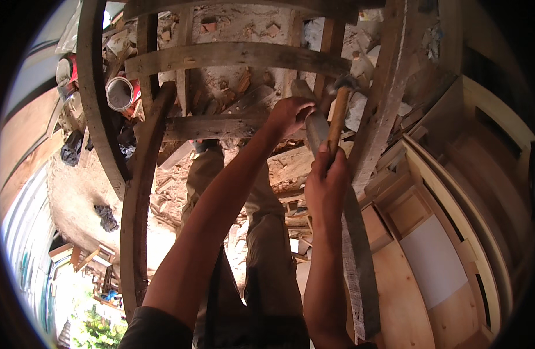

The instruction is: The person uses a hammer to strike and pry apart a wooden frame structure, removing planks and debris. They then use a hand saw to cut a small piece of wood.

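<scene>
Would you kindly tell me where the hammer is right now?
In the head view, the hammer is in the upper half, right of centre, held in the right hand, with the left hand to its left.

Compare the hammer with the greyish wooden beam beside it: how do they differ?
Colour: the hammer has a golden-brown handle; the beam is greyer.
Thickness: the hammer's handle is slim, the beam clearly broader.
Ends: the hammer has a dark head at its far end; the beam shows no such head.
Hold: the right hand grips the hammer, but doesn't visibly wrap the beam.
Shared: both look wooden along their length.
</scene>
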`<state>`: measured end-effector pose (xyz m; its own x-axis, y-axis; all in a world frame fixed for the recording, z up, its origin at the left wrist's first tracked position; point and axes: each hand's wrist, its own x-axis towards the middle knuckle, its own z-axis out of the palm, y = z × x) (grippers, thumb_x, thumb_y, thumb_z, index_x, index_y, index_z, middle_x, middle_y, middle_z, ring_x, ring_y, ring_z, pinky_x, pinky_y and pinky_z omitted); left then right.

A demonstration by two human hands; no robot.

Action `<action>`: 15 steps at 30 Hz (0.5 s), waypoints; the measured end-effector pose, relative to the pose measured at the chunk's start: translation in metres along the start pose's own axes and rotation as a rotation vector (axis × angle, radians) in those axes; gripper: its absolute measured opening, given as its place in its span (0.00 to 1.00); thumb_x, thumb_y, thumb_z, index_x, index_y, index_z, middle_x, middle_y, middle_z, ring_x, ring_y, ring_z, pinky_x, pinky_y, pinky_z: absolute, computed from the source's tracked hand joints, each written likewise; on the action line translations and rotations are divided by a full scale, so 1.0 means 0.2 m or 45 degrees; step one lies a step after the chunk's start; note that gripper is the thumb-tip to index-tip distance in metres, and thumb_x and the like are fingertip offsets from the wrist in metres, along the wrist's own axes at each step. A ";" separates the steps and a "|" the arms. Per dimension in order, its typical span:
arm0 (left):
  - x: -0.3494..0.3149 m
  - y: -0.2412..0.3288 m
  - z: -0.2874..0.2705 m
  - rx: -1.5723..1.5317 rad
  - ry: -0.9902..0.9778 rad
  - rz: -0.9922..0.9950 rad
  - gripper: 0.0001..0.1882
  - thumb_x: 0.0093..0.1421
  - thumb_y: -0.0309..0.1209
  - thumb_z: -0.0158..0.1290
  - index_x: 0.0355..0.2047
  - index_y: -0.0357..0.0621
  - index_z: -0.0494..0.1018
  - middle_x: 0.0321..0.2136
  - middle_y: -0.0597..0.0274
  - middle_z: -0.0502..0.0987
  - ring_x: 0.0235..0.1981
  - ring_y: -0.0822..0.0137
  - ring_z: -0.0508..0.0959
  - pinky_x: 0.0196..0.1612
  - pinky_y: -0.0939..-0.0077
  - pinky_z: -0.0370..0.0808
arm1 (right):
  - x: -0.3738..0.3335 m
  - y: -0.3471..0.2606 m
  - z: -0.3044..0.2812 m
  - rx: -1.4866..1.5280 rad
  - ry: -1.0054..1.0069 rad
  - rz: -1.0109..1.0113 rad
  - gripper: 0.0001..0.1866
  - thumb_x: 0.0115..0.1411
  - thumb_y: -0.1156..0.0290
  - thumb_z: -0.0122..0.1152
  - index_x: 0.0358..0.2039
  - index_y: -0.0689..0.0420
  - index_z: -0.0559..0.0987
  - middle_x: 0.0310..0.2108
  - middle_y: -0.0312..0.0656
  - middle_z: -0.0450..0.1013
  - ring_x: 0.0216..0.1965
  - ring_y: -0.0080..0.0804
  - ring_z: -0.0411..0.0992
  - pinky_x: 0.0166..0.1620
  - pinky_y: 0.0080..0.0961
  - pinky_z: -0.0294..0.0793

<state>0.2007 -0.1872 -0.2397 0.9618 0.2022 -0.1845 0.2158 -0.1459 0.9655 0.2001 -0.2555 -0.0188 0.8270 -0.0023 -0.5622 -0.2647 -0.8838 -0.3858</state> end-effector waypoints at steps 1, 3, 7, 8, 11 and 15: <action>-0.01 0.02 0.01 -0.045 0.002 -0.039 0.10 0.59 0.30 0.54 0.40 0.42 0.78 0.34 0.51 0.81 0.37 0.50 0.81 0.39 0.62 0.77 | 0.04 0.08 0.02 -0.060 -0.001 0.008 0.19 0.70 0.60 0.45 0.41 0.68 0.71 0.27 0.52 0.69 0.29 0.47 0.70 0.36 0.40 0.68; -0.02 0.02 0.01 -0.059 0.011 -0.005 0.09 0.60 0.29 0.54 0.40 0.42 0.78 0.34 0.52 0.81 0.36 0.51 0.81 0.40 0.62 0.77 | 0.07 0.12 0.02 -0.126 0.002 0.008 0.20 0.70 0.59 0.44 0.39 0.67 0.71 0.24 0.49 0.67 0.26 0.43 0.67 0.35 0.40 0.66; -0.02 0.02 0.02 -0.058 0.071 -0.001 0.09 0.59 0.29 0.54 0.39 0.42 0.79 0.33 0.53 0.81 0.35 0.51 0.80 0.39 0.62 0.76 | 0.08 0.13 0.00 -0.072 -0.030 0.003 0.19 0.70 0.58 0.44 0.38 0.66 0.70 0.25 0.49 0.68 0.26 0.41 0.67 0.35 0.37 0.67; -0.03 0.02 0.02 -0.038 0.086 0.005 0.09 0.59 0.29 0.54 0.39 0.42 0.79 0.33 0.53 0.81 0.35 0.51 0.80 0.39 0.62 0.76 | 0.07 0.11 0.00 -0.050 -0.027 -0.022 0.19 0.70 0.58 0.44 0.38 0.65 0.71 0.24 0.48 0.68 0.26 0.40 0.67 0.34 0.36 0.67; -0.02 0.02 0.01 -0.009 0.056 0.012 0.09 0.59 0.30 0.54 0.38 0.42 0.79 0.33 0.53 0.81 0.35 0.51 0.80 0.39 0.61 0.76 | 0.06 0.15 -0.01 -0.186 -0.096 -0.039 0.20 0.70 0.58 0.44 0.37 0.65 0.71 0.23 0.46 0.67 0.25 0.35 0.67 0.33 0.35 0.67; -0.02 0.01 0.01 -0.006 0.066 0.044 0.09 0.58 0.26 0.54 0.39 0.40 0.78 0.34 0.54 0.81 0.36 0.54 0.81 0.39 0.64 0.77 | 0.08 0.12 -0.04 -0.074 -0.041 0.040 0.19 0.70 0.58 0.44 0.37 0.65 0.71 0.22 0.47 0.66 0.25 0.38 0.67 0.32 0.37 0.67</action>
<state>0.1967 -0.1913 -0.2380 0.9586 0.2469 -0.1417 0.1821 -0.1493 0.9719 0.2099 -0.2809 -0.0313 0.8020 -0.0161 -0.5971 -0.2602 -0.9093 -0.3249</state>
